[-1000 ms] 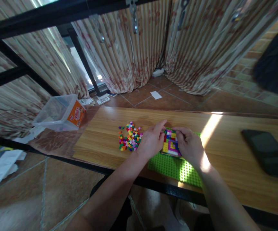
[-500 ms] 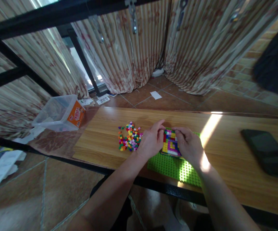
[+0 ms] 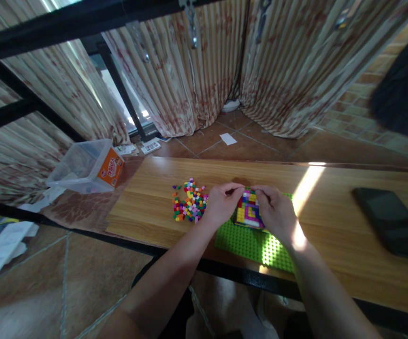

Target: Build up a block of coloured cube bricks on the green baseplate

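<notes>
A green studded baseplate (image 3: 242, 242) lies near the table's front edge. On its far part sits a colourful block of toy bricks (image 3: 249, 214), with yellow, purple, white, red and blue on top. My left hand (image 3: 222, 203) is at the block's far left corner, thumb and fingertips pinched together; whatever lies between them is too small to make out. Curled over the block's right side, my right hand (image 3: 278, 212) grips it, fingertips at the far edge and close to the left ones. Loose small bricks (image 3: 190, 205) are heaped left of my left hand.
The wooden table (image 3: 140, 202) carries a dark phone (image 3: 389, 221) at the right. A clear plastic box (image 3: 80, 165) with an orange label stands on the floor to the left. Curtains (image 3: 204, 80) hang beyond, and a dark metal bar (image 3: 66, 21) crosses above.
My left hand's raised fingers have come down and closed into a pinch at the block's far left corner. The right hand stays almost in place.
</notes>
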Tool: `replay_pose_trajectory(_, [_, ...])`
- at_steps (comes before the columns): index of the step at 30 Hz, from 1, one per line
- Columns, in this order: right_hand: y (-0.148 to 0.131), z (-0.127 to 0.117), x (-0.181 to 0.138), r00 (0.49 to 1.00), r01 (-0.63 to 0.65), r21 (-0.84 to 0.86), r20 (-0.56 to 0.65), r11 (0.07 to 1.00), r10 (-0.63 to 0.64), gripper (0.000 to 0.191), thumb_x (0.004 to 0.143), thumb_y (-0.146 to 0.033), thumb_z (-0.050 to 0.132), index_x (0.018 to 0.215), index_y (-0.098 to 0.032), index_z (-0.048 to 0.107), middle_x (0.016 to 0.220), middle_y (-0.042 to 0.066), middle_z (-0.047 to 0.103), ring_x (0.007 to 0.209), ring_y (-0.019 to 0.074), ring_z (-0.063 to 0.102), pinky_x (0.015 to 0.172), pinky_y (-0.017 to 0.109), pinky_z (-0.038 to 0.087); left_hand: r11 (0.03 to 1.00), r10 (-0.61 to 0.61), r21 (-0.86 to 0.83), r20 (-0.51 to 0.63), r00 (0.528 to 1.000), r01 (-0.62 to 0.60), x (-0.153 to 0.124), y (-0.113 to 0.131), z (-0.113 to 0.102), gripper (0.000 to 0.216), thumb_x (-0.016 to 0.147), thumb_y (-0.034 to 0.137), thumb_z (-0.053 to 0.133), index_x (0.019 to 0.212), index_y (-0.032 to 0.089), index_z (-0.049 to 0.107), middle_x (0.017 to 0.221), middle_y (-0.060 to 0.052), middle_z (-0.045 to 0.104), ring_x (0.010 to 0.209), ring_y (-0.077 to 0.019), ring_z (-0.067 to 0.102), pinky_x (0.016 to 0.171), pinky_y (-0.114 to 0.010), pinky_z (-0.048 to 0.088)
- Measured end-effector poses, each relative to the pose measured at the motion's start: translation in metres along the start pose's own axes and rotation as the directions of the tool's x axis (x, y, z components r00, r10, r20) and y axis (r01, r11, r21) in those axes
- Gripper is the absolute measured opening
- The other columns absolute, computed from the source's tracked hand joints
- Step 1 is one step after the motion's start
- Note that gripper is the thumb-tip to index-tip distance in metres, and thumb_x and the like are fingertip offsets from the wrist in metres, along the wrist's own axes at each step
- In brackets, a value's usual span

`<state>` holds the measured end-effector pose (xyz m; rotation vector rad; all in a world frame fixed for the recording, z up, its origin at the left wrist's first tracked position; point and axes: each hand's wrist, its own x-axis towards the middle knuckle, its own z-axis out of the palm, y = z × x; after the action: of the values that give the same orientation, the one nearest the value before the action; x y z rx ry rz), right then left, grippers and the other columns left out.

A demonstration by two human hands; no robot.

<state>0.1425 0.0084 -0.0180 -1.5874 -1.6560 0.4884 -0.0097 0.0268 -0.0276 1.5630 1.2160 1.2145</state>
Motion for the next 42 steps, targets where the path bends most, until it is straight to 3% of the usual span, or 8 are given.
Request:
replay_pose_trajectory(12, [0.001, 0.003, -0.001, 0.999, -0.042, 0.06, -0.014, 0.997, 0.043, 0.04, 0.091, -0.038, 0.042, 0.103, -0.017, 0.074, 0.105, 0.013, 0.075, 0.098, 0.0271, 0.069, 0.091, 0.045, 0.052, 0.997, -0.051, -0.052, -0.027, 0.998, 0.05, 0.002, -0.001, 0.004, 0.018, 0.086, 0.025, 0.063, 0.083, 0.015, 0.078, 0.082, -0.006, 0.078, 0.075, -0.0175, 0.07, 0.073, -0.029, 0.055])
replay_pose_trajectory(19, [0.008, -0.006, -0.002, 0.945, -0.222, 0.308, -0.168, 0.925, 0.283, 0.044, 0.088, -0.051, 0.054, 0.108, -0.017, 0.074, 0.108, 0.013, 0.075, 0.101, 0.0271, 0.069, 0.091, 0.045, 0.053, 0.977, -0.121, -0.18, -0.029, 0.992, 0.114, 0.0, -0.007, 0.004, 0.027, 0.091, 0.034, 0.059, 0.096, 0.015, 0.077, 0.095, -0.008, 0.078, 0.087, -0.0186, 0.071, 0.081, -0.031, 0.055])
replay_pose_trajectory(23, [0.018, -0.011, -0.004, 0.903, -0.33, 0.413, -0.122, 0.849, 0.411, 0.047, 0.081, -0.058, 0.061, 0.098, -0.017, 0.076, 0.097, 0.012, 0.077, 0.093, 0.027, 0.071, 0.081, 0.041, 0.056, 0.962, -0.197, -0.198, -0.04, 0.98, 0.186, 0.001, -0.005, 0.004, 0.033, 0.096, 0.036, 0.051, 0.103, 0.015, 0.076, 0.1, -0.009, 0.077, 0.091, -0.019, 0.071, 0.083, -0.032, 0.056])
replay_pose_trajectory(28, [0.028, -0.01, -0.009, 0.923, -0.333, 0.35, -0.07, 0.876, 0.379, 0.055, 0.081, -0.065, 0.057, 0.095, -0.016, 0.078, 0.079, 0.01, 0.076, 0.074, 0.0245, 0.07, 0.063, 0.035, 0.055, 0.964, -0.202, -0.181, -0.014, 0.979, 0.196, -0.002, -0.003, 0.008, 0.034, 0.096, 0.038, 0.052, 0.101, 0.015, 0.076, 0.1, -0.008, 0.078, 0.094, -0.0201, 0.07, 0.088, -0.033, 0.054])
replay_pose_trajectory(32, [0.026, -0.008, -0.008, 0.891, -0.419, 0.337, -0.023, 0.843, 0.453, 0.056, 0.08, -0.067, 0.058, 0.093, -0.016, 0.079, 0.073, 0.009, 0.076, 0.07, 0.0258, 0.071, 0.057, 0.034, 0.054, 0.965, -0.201, -0.172, 0.003, 0.98, 0.199, -0.006, -0.006, 0.016, 0.033, 0.096, 0.037, 0.05, 0.102, 0.016, 0.075, 0.098, -0.007, 0.076, 0.09, -0.0197, 0.069, 0.081, -0.031, 0.055])
replay_pose_trajectory(42, [0.008, -0.002, -0.004, 0.889, -0.406, 0.444, -0.008, 0.799, 0.457, 0.052, 0.079, -0.062, 0.06, 0.089, -0.015, 0.08, 0.074, 0.009, 0.076, 0.063, 0.0233, 0.069, 0.052, 0.031, 0.053, 0.978, -0.201, -0.08, -0.145, 0.969, 0.191, -0.02, -0.001, 0.032, 0.027, 0.1, 0.029, 0.04, 0.101, 0.019, 0.066, 0.098, -0.005, 0.072, 0.093, -0.0172, 0.067, 0.083, -0.027, 0.055])
